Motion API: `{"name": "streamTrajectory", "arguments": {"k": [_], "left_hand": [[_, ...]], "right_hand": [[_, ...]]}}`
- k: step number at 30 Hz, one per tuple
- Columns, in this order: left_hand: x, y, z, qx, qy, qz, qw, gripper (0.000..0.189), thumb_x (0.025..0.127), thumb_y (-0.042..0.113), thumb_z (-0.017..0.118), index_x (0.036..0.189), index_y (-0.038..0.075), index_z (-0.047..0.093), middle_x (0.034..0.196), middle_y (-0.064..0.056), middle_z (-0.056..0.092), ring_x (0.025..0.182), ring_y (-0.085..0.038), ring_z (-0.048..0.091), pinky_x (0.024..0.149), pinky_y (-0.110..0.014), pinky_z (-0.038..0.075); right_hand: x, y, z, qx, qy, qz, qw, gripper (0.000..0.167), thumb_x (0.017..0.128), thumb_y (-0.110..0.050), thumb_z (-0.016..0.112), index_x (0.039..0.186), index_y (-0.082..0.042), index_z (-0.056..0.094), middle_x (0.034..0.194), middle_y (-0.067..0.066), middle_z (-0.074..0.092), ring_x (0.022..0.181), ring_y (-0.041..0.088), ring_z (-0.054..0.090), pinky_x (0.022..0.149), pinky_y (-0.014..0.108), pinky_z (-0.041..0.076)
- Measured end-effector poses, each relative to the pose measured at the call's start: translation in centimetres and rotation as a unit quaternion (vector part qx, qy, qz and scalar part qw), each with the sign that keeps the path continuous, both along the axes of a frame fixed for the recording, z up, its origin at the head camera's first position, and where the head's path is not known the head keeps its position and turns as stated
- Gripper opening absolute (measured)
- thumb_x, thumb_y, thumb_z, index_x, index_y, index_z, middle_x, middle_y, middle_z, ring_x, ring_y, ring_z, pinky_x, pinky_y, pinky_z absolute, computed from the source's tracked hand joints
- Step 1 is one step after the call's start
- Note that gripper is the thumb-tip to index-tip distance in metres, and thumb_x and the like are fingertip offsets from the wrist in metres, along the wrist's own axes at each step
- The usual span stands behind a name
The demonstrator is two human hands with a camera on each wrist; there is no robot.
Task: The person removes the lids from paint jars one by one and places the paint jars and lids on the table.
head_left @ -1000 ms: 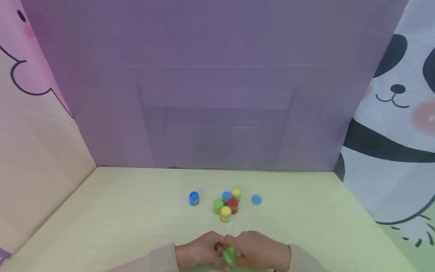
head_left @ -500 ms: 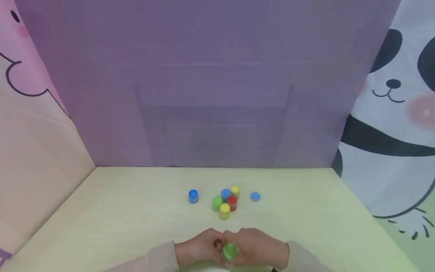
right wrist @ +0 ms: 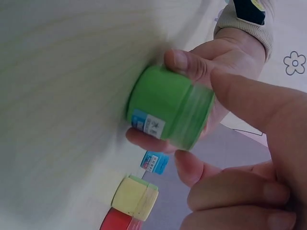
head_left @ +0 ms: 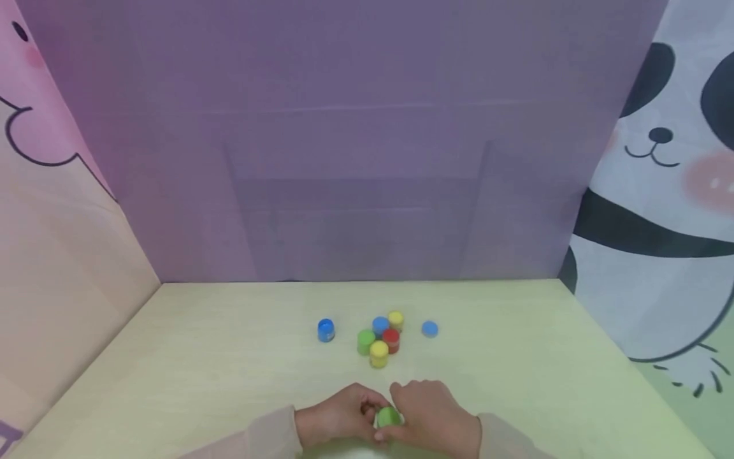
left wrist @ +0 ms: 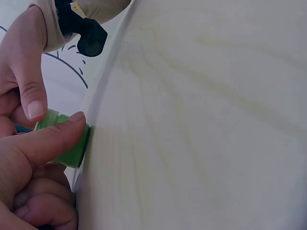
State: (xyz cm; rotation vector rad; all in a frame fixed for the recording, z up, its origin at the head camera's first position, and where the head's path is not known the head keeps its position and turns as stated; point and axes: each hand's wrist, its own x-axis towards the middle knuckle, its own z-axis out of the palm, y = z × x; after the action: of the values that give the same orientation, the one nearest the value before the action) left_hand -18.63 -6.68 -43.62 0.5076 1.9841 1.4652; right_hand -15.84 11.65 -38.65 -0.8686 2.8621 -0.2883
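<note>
A small green jar (right wrist: pixel 158 96) with a label on its side lies between my two hands, just above or on the table near its front edge. My left hand (head_left: pixel 344 413) grips the body, thumb on one side and a finger on the other. The jar's paler green lid (right wrist: pixel 194 117) faces my right hand (head_left: pixel 434 414). Its thumb is at the lid's edge, and the index fingertip stands slightly apart on the opposite side. The other right fingers are curled back in the right wrist view. Whether the lid is loose cannot be seen.
Beyond the hands stands a cluster of small jars: yellow (head_left: pixel 378 354), green (head_left: pixel 366 342), red (head_left: pixel 391 341), blue (head_left: pixel 380 327) and another yellow (head_left: pixel 395 320). A blue jar without its lid (head_left: pixel 325 330) is left of them. A blue lid (head_left: pixel 430 329) lies to the right.
My right index finger has come away from the green jar's far side and lifted up and to the right. The left hand keeps its grip. The head view has shifted slightly.
</note>
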Motion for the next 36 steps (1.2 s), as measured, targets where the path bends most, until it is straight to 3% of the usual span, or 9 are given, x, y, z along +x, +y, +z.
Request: {"name": "streamTrajectory", "arguments": {"k": [10,20,26,32,36], "left_hand": [[0.0,0.0,0.2,-0.008,-0.006,0.001,0.9999,0.031,0.075,-0.001,0.074,0.101,0.017,0.072,0.057,0.005,0.045,0.053,-0.008,0.037,0.052,-0.018,0.03],[0.1,-0.1,0.0,-0.006,-0.008,-0.005,0.9999,0.029,0.074,0.002,0.077,0.098,0.017,0.071,0.058,0.003,0.043,0.056,-0.012,0.036,0.055,-0.022,0.029],[0.1,0.0,0.0,-0.005,-0.013,-0.005,0.9999,0.023,0.074,0.0,0.076,0.093,0.012,0.07,0.059,0.004,0.046,0.057,-0.011,0.038,0.058,-0.021,0.033],[0.1,0.0,-0.1,-0.004,-0.014,0.0,0.9999,0.022,0.073,0.0,0.077,0.09,0.012,0.07,0.059,0.004,0.046,0.057,-0.011,0.038,0.059,-0.022,0.033],[0.1,0.0,0.0,-0.001,-0.008,0.004,1.0,0.025,0.072,0.0,0.077,0.094,0.011,0.071,0.057,0.004,0.044,0.055,-0.01,0.037,0.056,-0.021,0.03]], "right_hand": [[-0.2,-0.3,0.2,0.006,-0.026,0.014,0.9995,0.035,0.079,-0.049,0.069,0.08,-0.017,0.055,0.057,-0.009,0.041,0.05,0.005,0.035,0.047,0.021,0.031],[-0.6,0.3,0.6,0.007,-0.03,0.089,0.9956,0.022,0.081,-0.028,0.073,0.093,-0.022,0.056,0.06,-0.015,0.045,0.052,0.003,0.038,0.052,0.018,0.036],[-0.7,0.8,0.9,0.008,-0.023,0.116,0.9929,0.03,0.081,-0.013,0.072,0.108,-0.024,0.064,0.069,-0.017,0.056,0.056,0.001,0.042,0.06,0.017,0.04],[-0.8,1.0,0.7,-0.036,-0.049,0.119,0.9911,0.029,0.082,-0.017,0.073,0.108,-0.024,0.064,0.082,-0.018,0.063,0.062,-0.002,0.044,0.063,0.018,0.042],[-0.6,1.0,0.5,-0.057,-0.059,0.078,0.9935,0.028,0.082,-0.032,0.072,0.106,-0.021,0.062,0.07,-0.017,0.055,0.057,0.0,0.041,0.056,0.019,0.038]]}}
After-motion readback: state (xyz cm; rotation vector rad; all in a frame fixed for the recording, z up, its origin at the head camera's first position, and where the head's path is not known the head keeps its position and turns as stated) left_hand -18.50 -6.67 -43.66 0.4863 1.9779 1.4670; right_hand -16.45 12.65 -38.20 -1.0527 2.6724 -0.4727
